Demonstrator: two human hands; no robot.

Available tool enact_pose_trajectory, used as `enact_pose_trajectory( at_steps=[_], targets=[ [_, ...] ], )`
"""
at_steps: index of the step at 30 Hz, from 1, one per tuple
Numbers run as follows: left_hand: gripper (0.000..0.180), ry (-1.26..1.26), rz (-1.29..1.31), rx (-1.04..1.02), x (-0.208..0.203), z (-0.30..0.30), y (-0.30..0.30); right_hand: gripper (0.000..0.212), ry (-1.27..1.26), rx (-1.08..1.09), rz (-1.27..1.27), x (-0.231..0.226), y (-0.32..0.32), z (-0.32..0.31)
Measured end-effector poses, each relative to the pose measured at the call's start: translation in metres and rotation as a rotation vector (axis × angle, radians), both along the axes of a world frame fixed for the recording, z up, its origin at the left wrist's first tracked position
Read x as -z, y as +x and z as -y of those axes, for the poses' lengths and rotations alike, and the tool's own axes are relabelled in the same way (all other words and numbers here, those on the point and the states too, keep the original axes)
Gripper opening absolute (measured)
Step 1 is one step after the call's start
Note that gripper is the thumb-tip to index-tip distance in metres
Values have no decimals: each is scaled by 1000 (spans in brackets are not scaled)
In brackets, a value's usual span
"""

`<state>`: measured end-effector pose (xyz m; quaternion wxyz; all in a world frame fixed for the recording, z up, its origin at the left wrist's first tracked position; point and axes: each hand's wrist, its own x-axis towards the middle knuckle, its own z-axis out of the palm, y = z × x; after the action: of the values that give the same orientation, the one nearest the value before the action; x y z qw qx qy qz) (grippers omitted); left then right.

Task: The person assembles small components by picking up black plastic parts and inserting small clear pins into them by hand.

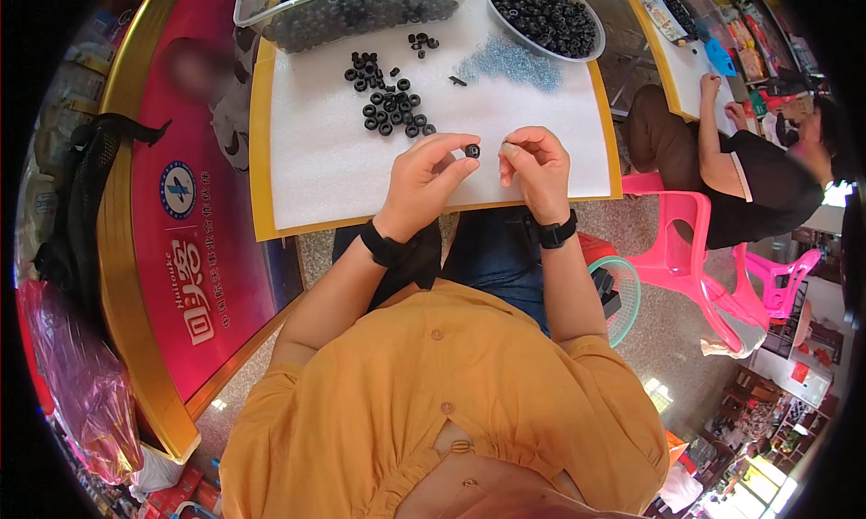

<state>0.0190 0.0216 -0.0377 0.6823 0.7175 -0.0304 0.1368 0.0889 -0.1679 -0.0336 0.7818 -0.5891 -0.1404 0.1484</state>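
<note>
Between the thumb and fingertips of my left hand (pixel 428 178) is a small black ring-shaped piece (pixel 473 150), its hole partly showing. Close beside it, my right hand (pixel 541 169) pinches with thumb and forefinger; whatever is in that pinch is too small to make out. Both hands are above the near edge of a white-covered table (pixel 329 181). Beyond my left hand lies a loose group of similar black rings (pixel 388 109). Tiny clear-blue pieces (pixel 512 64) are spread farther back, with a small black sliver (pixel 458 81) beside them.
At the far edge stand a clear plastic box (pixel 263 21) and a round bowl (pixel 552 57), both holding many black pieces. A pink signboard (pixel 207 275) flanks the left. To the right are a pink plastic chair (pixel 681 248), a green basket (pixel 636 293) and a co-worker (pixel 767 194) at another table.
</note>
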Motion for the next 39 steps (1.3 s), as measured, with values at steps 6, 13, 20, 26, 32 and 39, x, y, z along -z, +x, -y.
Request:
enact_pose_trajectory(
  at_steps=[6, 13, 20, 26, 32, 39],
  targets=[
    [26, 47, 16, -2, -3, 0, -1, 19, -38, -33, -14, 0, 1, 0],
    [25, 17, 11, -5, -1, 0, 0, 22, -47, -67, -53, -4, 3, 0],
    [26, 35, 32, 29, -1, 0, -1, 21, -36, -57, -91, -1, 4, 1],
    [28, 13, 91, 75, -2, 2, 0, 21, -98, -97, 38, -3, 1, -1],
    [27, 37, 63, 74, -3, 1, -2, 21, -74, -76, -46, -1, 1, -4],
    [27, 24, 54, 61, -3, 0, -3, 18, -109, -30, 96, 3, -5, -6]
  ],
)
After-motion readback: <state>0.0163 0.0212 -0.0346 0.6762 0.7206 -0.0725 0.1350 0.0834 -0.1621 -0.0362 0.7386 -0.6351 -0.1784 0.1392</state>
